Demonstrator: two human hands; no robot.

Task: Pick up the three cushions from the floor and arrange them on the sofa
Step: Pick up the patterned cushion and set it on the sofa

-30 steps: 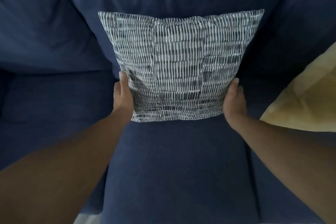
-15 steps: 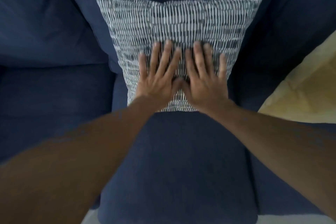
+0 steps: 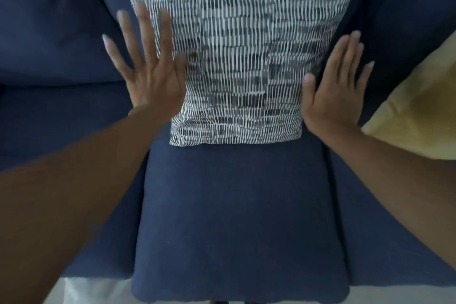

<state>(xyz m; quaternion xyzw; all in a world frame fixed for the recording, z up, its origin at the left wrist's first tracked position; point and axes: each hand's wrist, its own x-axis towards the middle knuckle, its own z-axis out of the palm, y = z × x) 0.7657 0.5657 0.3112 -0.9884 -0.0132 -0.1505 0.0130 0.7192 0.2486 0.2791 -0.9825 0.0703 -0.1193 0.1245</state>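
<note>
A grey and white striped cushion (image 3: pixel 241 57) stands upright on the middle seat of the dark blue sofa (image 3: pixel 237 217), leaning against the backrest. My left hand (image 3: pixel 150 69) is spread flat over the cushion's left edge, blurred by motion. My right hand (image 3: pixel 335 91) lies flat along its right edge with fingers extended. Neither hand grips anything. A yellow cushion (image 3: pixel 419 111) rests on the seat to the right, partly cut off by the frame edge.
The sofa's left seat (image 3: pixel 61 116) and left back cushion (image 3: pixel 49 27) show beside the middle seat. A strip of pale floor (image 3: pixel 93 291) shows below the sofa's front edge.
My hands went from holding the cushion's lower sides to pressing its middle, then slid apart to its left and right edges. The cushion stands a little straighter against the backrest.
</note>
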